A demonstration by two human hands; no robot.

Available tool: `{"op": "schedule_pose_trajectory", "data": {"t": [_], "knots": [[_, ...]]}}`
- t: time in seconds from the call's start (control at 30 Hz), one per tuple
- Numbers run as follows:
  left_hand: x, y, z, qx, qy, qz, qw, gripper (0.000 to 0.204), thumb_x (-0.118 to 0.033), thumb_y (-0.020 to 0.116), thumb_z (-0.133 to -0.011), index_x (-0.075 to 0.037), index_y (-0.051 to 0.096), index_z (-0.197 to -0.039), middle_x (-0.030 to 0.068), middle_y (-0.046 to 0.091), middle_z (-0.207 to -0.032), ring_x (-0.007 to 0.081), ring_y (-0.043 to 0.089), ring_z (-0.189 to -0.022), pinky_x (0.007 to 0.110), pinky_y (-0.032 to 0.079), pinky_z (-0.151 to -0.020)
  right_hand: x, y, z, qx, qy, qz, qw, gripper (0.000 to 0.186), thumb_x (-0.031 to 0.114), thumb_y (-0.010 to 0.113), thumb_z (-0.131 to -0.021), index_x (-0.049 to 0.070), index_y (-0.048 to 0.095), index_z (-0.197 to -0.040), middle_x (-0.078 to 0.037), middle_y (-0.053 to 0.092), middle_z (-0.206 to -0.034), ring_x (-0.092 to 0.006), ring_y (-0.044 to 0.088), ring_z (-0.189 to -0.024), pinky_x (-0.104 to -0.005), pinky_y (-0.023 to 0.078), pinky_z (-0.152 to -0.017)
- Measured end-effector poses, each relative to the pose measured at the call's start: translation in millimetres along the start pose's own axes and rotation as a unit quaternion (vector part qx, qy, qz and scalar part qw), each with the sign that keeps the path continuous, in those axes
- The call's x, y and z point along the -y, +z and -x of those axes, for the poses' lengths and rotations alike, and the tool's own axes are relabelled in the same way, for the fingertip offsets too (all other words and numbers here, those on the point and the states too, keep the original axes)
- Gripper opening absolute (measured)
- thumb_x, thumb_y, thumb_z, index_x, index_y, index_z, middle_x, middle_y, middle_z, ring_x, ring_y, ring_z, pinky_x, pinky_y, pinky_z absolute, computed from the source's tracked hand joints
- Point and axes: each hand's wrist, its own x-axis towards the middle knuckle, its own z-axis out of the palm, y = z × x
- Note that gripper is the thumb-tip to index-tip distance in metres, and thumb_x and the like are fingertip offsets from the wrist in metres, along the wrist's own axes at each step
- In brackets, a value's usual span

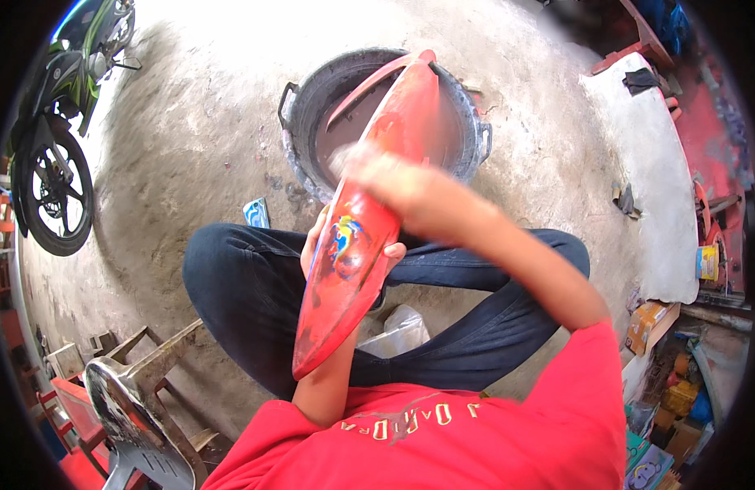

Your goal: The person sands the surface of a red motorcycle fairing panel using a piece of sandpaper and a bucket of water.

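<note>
A long, glossy red motorcycle fender (333, 306) lies slantwise over my lap, with a colourful sticker on its side. Its far end, with a thin curved arm, reaches over a round black tub (301, 155) holding murky brownish liquid. From underneath, my left hand (311, 241) grips the fender, fingers along its left edge and thumb on the right; the palm is hidden. My right hand (386, 180) is on the upper middle of the fender. Motion smears its fingers, so whether anything is under them cannot be made out.
Beside my left knee lies a small blue packet (256, 213). A clear plastic bag (398, 331) sits between my legs. A motorcycle (59, 163) stands far left, a worn chair (145, 408) near left. Boxes (651, 327) and clutter line the right.
</note>
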Motion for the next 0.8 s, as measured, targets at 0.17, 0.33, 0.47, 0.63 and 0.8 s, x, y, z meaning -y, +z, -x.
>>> {"op": "schedule_pose_trajectory", "data": {"t": [0.17,0.33,0.47,0.63,0.8], "knots": [[0.7,0.8,0.0,-0.012,-0.063,0.153,0.986,0.048,-0.039,0.045,-0.106,-0.009,0.056,-0.141,0.0125,0.063,-0.139,0.0237,0.061,-0.117,0.049,0.047,-0.079,-55.4,-8.7,-2.2,-0.014,0.079,0.053,0.995,0.048,0.005,0.058,-0.093,-0.003,0.058,-0.140,-0.022,0.065,-0.139,-0.0336,0.064,-0.129,-0.0423,0.047,-0.116],[-2.7,19.3,-3.0,0.017,-0.088,0.198,0.976,0.046,-0.037,0.045,-0.106,-0.009,0.056,-0.141,0.0113,0.063,-0.141,0.0233,0.062,-0.115,0.047,0.046,-0.077,-15.2,-1.3,-4.5,-0.039,-0.065,0.063,0.995,0.047,0.006,0.057,-0.092,-0.002,0.059,-0.139,-0.023,0.064,-0.139,-0.0347,0.061,-0.133,-0.0413,0.046,-0.117],[5.2,-14.8,-3.0,-0.034,0.060,-0.072,0.995,0.044,-0.038,0.047,-0.106,-0.010,0.058,-0.138,0.0093,0.064,-0.139,0.0225,0.061,-0.113,0.047,0.047,-0.078,-23.9,4.2,-7.7,-0.015,-0.004,-0.008,1.000,0.044,0.007,0.055,-0.096,-0.003,0.059,-0.139,-0.024,0.064,-0.139,-0.0354,0.062,-0.131,-0.0418,0.047,-0.116],[6.8,-10.2,-0.1,-0.058,0.054,-0.202,0.976,0.041,-0.039,0.045,-0.107,-0.011,0.059,-0.134,0.0088,0.064,-0.137,0.0186,0.060,-0.114,0.045,0.046,-0.078,-53.2,-7.6,-14.7,-0.002,0.098,-0.055,0.994,0.043,0.006,0.056,-0.099,-0.001,0.058,-0.141,-0.024,0.063,-0.141,-0.0375,0.061,-0.133,-0.0412,0.046,-0.116],[-3.2,12.8,-2.5,0.021,-0.079,0.140,0.987,0.038,-0.037,0.044,-0.108,-0.014,0.060,-0.132,0.0056,0.064,-0.138,0.0163,0.059,-0.113,0.042,0.045,-0.078,-2.1,-6.7,-0.1,0.035,-0.026,-0.014,0.999,0.046,0.002,0.054,-0.098,0.000,0.057,-0.144,-0.021,0.059,-0.148,-0.0361,0.057,-0.138,-0.0419,0.043,-0.120]]}}
